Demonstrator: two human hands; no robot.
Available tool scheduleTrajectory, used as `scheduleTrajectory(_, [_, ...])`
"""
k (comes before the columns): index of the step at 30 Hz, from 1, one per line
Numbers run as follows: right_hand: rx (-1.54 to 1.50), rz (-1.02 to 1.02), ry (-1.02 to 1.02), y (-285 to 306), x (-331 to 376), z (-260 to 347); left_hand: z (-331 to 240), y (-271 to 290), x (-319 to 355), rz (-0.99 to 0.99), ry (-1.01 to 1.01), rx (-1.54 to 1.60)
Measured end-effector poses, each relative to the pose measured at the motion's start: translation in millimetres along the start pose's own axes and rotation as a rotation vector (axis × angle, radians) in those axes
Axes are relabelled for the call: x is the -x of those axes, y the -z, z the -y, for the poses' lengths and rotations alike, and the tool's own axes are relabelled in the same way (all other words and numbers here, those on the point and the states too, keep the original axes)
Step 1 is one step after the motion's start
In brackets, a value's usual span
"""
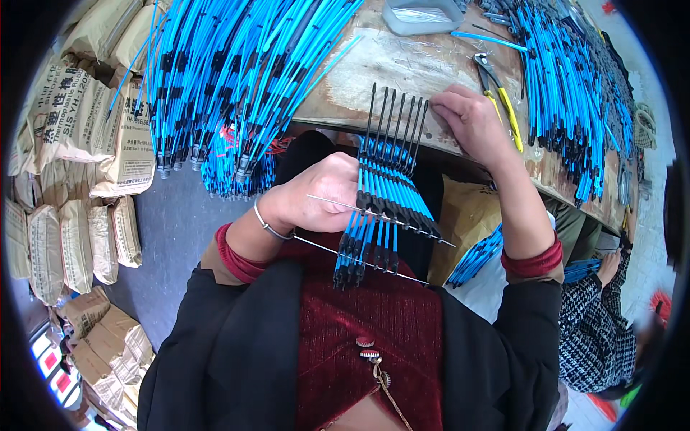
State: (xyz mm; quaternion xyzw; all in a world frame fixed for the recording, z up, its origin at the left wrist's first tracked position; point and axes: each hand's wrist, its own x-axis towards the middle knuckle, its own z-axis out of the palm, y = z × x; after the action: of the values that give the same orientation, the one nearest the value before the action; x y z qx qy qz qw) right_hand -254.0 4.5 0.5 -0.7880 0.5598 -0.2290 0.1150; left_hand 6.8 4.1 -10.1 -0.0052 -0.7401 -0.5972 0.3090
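In front of my chest is a row of blue sticks with black joints, lying side by side like a fan. Thin black ends point away from me, toward the table. My left hand is closed around the left side of this row. Two thin metal rods cross the row: the upper rod passes through the black joints, and the lower rod runs by the near ends. My right hand has its fingers pinched together beside the tip of the rightmost black end; what they hold, if anything, is hidden.
Yellow-handled pliers lie on the worn wooden table, near a clear plastic tray. Large bundles of blue sticks hang over the left edge; another pile lies right. Paper sacks stand left. A person's sleeve shows right.
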Motion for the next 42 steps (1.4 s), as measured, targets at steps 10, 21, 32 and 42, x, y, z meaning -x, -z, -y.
scheduleTrajectory(10, [0.107,0.028,0.027,4,-2,1,2,5,4,0.045,0.0,-0.043])
scheduleTrajectory(21, [0.125,0.039,0.055,-1,-10,3,-11,10,0,0.077,0.333,0.312])
scheduleTrajectory(32, [-0.004,0.4,0.143,27,-22,6,-11,8,1,0.052,0.312,0.285])
scheduleTrajectory(42, [-0.085,0.373,0.019,35,-8,-2,1,11,6,0.14,0.212,0.053])
